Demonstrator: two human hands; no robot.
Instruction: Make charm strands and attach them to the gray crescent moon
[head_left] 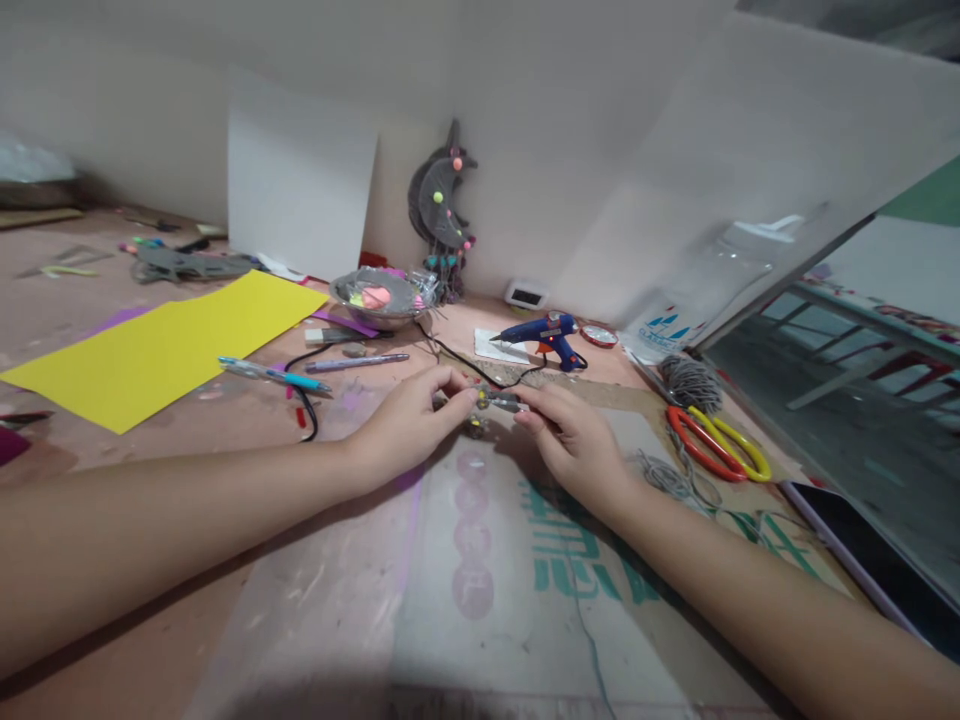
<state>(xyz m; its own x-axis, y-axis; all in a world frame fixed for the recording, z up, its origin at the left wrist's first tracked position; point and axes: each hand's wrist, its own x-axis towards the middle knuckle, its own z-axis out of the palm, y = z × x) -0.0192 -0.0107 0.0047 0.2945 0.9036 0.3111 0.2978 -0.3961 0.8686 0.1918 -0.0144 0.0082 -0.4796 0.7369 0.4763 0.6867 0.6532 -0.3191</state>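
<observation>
My left hand (416, 415) and my right hand (574, 435) meet above the middle of the table, with fingertips pinched. Between them is a small grey craft piece with yellow spots (495, 400); its exact kind is too small to make out. The left fingers grip its left end and the right fingers its right end. Just below, near the left fingertips, another small dark bit with yellow (475, 429) shows. Behind the hands, a blue glue gun (536, 332) rests on a white card (491, 346).
Yellow paper (165, 340), pens (274, 374) and a bowl of craft bits (382, 312) lie to the left. Red-and-yellow-handled scissors (709, 445), grey yarn (690, 383), a phone (870, 550) and a clear bottle (697, 285) are right. A moon decoration (442, 205) stands against the wall.
</observation>
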